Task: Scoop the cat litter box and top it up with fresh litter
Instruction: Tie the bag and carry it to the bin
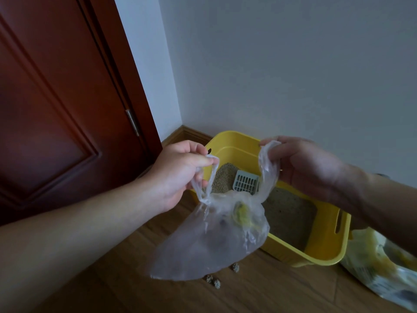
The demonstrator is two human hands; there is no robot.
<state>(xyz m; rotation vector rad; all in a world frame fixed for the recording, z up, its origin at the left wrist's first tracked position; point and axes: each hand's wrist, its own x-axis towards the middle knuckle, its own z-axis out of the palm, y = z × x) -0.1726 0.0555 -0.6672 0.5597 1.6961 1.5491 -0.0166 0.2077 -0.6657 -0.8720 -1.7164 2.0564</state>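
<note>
A clear plastic bag [209,240] hangs in the air in front of the yellow litter box [325,251]. My left hand [178,175] grips its left handle, and my right hand [302,163] grips its right handle. The bag holds a small yellowish lump. The box stands on the floor in the corner and is filled with beige litter [288,213]. A grey slotted scoop [246,182] stands in the litter, partly behind the bag.
Three litter clumps [216,280] lie on the wooden floor below the bag. A printed yellow-and-white litter sack [381,272] lies to the right of the box. A dark red door [61,105] is at the left; white walls meet behind the box.
</note>
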